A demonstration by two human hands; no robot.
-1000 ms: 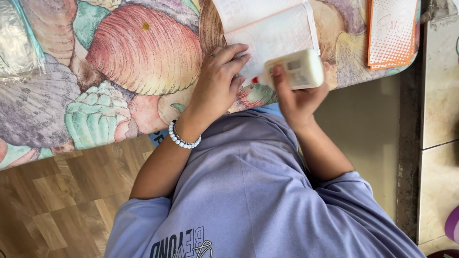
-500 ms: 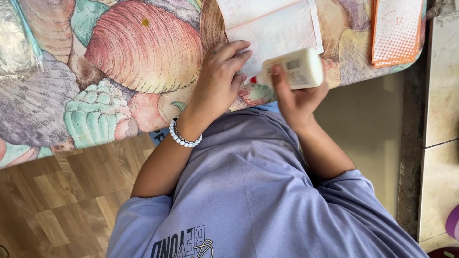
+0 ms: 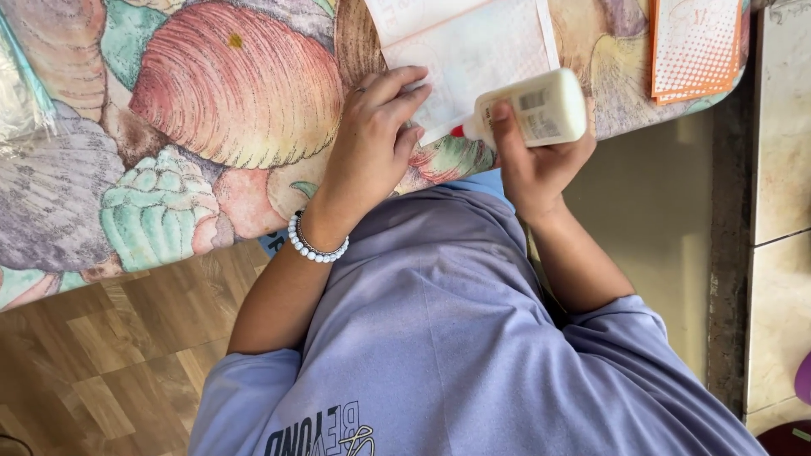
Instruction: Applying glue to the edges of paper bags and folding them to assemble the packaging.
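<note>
My left hand [image 3: 372, 139], with a white bead bracelet at the wrist, presses flat on the lower edge of a white paper sheet [image 3: 473, 51] lying on the table. My right hand [image 3: 532, 169] grips a cream glue bottle [image 3: 536, 110] tipped on its side. The bottle's red nozzle points left and sits at the paper's lower corner, close to my left fingertips. The sheet belongs to an open booklet whose top runs out of view.
The table carries a seashell-patterned cloth [image 3: 211, 127]. An orange-and-white dotted card stack [image 3: 697, 46] lies at its far right corner. Clear plastic wrap [image 3: 21, 93] sits at the left edge. Wood floor [image 3: 110, 371] lies below, with a stone ledge [image 3: 781, 169] to the right.
The glue bottle has shifted slightly along the paper's lower edge. My left hand stays pressed on the sheet.
</note>
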